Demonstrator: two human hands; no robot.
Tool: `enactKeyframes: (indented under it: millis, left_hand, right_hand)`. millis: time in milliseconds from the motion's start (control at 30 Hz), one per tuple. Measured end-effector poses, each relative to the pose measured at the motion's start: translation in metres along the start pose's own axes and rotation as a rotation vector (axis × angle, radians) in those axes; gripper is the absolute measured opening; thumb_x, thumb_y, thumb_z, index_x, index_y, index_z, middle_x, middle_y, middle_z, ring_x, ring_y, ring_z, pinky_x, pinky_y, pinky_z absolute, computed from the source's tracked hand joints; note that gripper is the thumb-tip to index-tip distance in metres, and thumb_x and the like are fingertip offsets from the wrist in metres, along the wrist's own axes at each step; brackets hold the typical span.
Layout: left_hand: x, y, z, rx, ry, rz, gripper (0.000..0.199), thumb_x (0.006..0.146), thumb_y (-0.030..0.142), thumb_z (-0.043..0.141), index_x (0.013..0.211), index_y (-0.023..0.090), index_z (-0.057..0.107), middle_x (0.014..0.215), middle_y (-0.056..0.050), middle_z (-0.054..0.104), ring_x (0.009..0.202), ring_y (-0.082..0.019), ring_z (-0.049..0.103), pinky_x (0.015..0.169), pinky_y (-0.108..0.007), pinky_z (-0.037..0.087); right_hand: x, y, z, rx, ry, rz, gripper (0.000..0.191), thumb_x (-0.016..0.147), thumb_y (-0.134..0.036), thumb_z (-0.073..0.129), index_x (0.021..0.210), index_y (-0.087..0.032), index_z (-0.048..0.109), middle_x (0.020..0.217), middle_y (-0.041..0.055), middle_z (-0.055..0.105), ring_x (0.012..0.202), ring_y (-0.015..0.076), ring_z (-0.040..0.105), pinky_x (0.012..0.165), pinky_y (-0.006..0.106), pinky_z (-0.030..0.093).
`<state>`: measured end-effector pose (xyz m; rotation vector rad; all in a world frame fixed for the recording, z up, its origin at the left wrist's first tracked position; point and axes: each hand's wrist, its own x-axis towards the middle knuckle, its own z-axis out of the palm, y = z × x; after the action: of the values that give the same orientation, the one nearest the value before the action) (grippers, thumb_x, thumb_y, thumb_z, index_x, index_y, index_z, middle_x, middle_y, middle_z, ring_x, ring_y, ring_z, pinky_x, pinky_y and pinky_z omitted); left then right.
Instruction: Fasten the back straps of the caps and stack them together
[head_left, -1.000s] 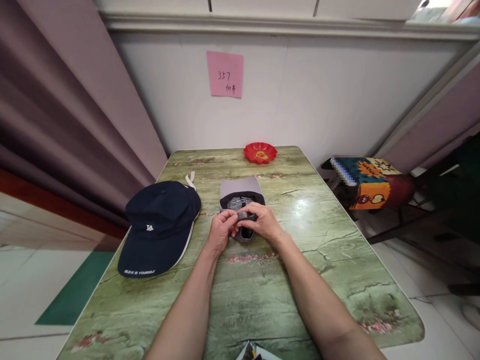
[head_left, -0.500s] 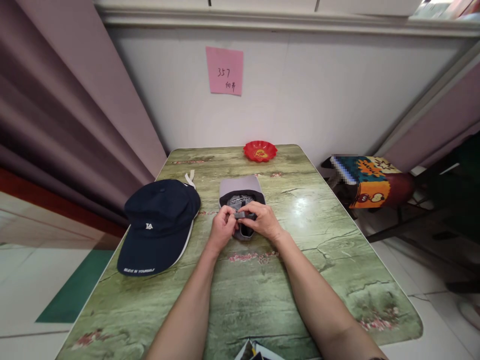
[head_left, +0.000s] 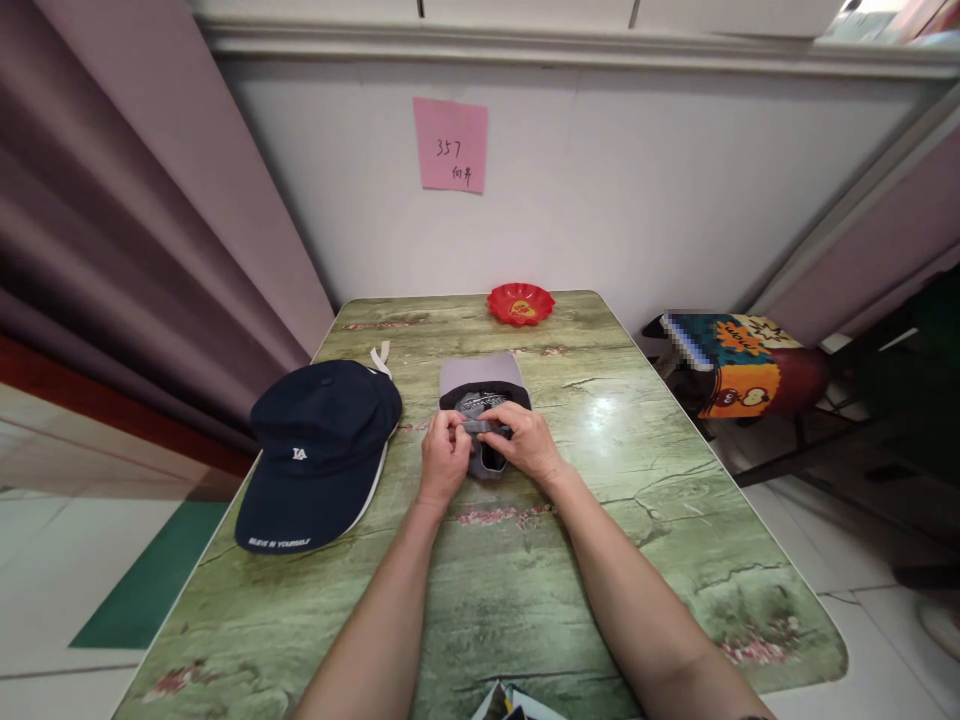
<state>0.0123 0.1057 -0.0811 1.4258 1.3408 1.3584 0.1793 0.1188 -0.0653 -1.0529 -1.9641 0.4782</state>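
A grey cap (head_left: 480, 371) lies upturned in the middle of the table, its brim pointing away from me and its dark inside showing. Its grey back strap (head_left: 475, 427) runs between my two hands. My left hand (head_left: 445, 458) pinches the strap's left end, fingers closed. From the other side my right hand (head_left: 523, 437) grips the strap between thumb and fingers. Part of the strap is hidden behind the fingertips. To the left rests a navy cap (head_left: 322, 440) with white lettering, apart from both hands.
At the far edge of the green wood-patterned table (head_left: 675, 560) sits a red scalloped dish (head_left: 520, 304). A pink note (head_left: 451, 146) sticks to the wall. Right of the table stands a stool with a colourful cover (head_left: 739, 365). Papers (head_left: 517, 703) poke in at the near edge.
My left hand has shifted slightly and turned at the strap, and a little more of the strap shows between the hands. The right hand keeps its grip.
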Motion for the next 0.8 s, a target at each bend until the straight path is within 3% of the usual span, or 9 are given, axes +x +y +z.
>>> enactKeyframes:
  millis: [167,300,433,567,700,800]
  left_hand:
    - [0.002,-0.009,0.005,-0.074,-0.115,-0.025,0.009,0.088,0.029,0.050,0.091,0.023,0.044,0.106,-0.004,0.064,0.048,-0.008,0.052,0.047,-0.023,0.043]
    - [0.018,-0.013,0.012,-0.048,-0.059,0.034,0.009,0.088,0.029,0.051,0.087,0.021,0.046,0.116,-0.007,0.062,0.065,-0.011,0.061,0.066,-0.027,0.051]
    - [0.035,-0.013,0.018,-0.034,0.008,0.042,0.010,0.085,0.028,0.056,0.084,0.021,0.049,0.111,-0.008,0.064,0.075,-0.015,0.062,0.070,-0.028,0.050]
    - [0.040,-0.015,0.019,-0.062,-0.010,-0.009,0.012,0.086,0.031,0.054,0.085,0.021,0.048,0.098,-0.005,0.065,0.062,-0.011,0.056,0.062,-0.023,0.046]
    - [0.039,-0.016,0.017,-0.120,-0.048,-0.029,0.015,0.088,0.036,0.052,0.090,0.021,0.048,0.076,0.002,0.060,0.053,-0.009,0.050,0.053,-0.020,0.040]
    - [0.039,-0.015,0.016,-0.174,-0.083,-0.021,0.021,0.087,0.038,0.056,0.098,0.022,0.050,0.078,0.002,0.059,0.054,-0.009,0.051,0.051,-0.019,0.039]
  right_hand:
    - [-0.005,0.001,0.014,-0.100,0.041,0.089,0.025,0.089,-0.022,0.059,0.114,-0.025,0.064,0.109,0.0056,0.070,0.100,0.0207,0.064,0.086,0.031,0.049]
    - [-0.001,0.012,0.030,-0.143,0.084,0.145,0.025,0.092,-0.024,0.054,0.116,-0.025,0.063,0.112,0.0062,0.069,0.102,0.0210,0.064,0.084,0.030,0.049]
    - [0.013,0.027,0.036,-0.087,0.152,0.222,0.025,0.090,-0.027,0.057,0.114,-0.025,0.064,0.112,0.0052,0.069,0.100,0.0209,0.064,0.086,0.032,0.050]
    - [0.023,0.038,0.035,0.053,0.147,0.283,0.028,0.085,-0.028,0.064,0.113,-0.024,0.065,0.105,0.0029,0.072,0.090,0.0190,0.067,0.082,0.031,0.051]
    - [0.023,0.041,0.035,0.111,0.161,0.249,0.024,0.084,-0.032,0.065,0.106,-0.024,0.069,0.103,0.0028,0.073,0.088,0.0179,0.067,0.081,0.030,0.051]
    - [0.022,0.040,0.035,0.130,0.182,0.226,0.023,0.084,-0.033,0.066,0.104,-0.024,0.071,0.101,0.0034,0.073,0.090,0.0181,0.067,0.082,0.030,0.051]
